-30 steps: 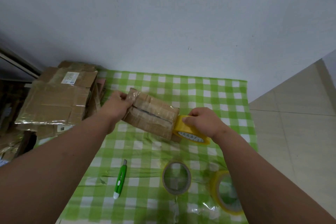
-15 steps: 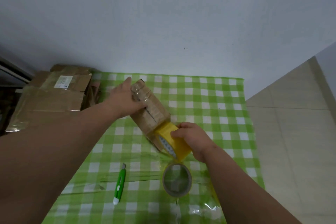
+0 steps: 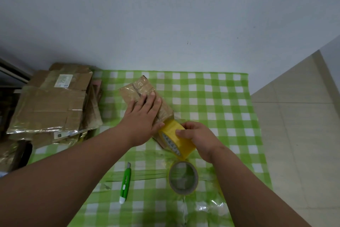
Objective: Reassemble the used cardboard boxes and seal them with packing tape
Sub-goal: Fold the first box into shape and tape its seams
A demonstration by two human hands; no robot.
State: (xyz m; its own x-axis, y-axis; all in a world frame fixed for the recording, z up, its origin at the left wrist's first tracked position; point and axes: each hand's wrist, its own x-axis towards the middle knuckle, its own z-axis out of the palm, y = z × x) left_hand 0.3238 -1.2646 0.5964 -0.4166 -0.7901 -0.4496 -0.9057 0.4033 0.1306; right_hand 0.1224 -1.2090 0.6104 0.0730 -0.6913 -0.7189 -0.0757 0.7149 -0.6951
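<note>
Flattening left hand since, box turned.

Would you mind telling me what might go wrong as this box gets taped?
The left hand lies flat across the cardboard box right by the yellow tape roll gripped by the right hand, so tape could catch a finger. The box sits at an angle, so the strip may run crooked. The green utility knife lies near the left forearm.

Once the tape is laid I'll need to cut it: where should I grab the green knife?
Take the green knife by the middle of its body, from above. It lies flat and apart on the tablecloth, blade end pointing away.
</note>
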